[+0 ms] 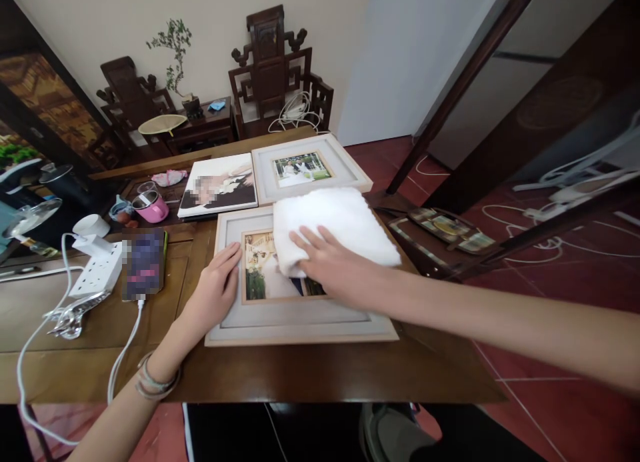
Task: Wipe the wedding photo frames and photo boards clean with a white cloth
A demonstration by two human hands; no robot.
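A light wooden picture frame (300,333) with a photo inside lies flat near the table's front edge. My left hand (220,285) rests on the frame's left border, fingers stretched out and holding nothing. Over the frame's upper right part lies a folded white towel (335,222), fluffy and thick. My right hand (330,265) presses on the towel's near left part, with its fingers over the fabric. Towel and hand hide the right side of the photo. Behind, a second picture frame (350,165) and a photo panel (220,209) lie side by side.
On the left of the table (300,375) are a power strip (100,272), a phone (145,265) on a charging cable, a pink mug (151,207) and a dark pot (43,229). Carved chairs (267,62) stand by the wall. A wooden chair (440,232) is at right.
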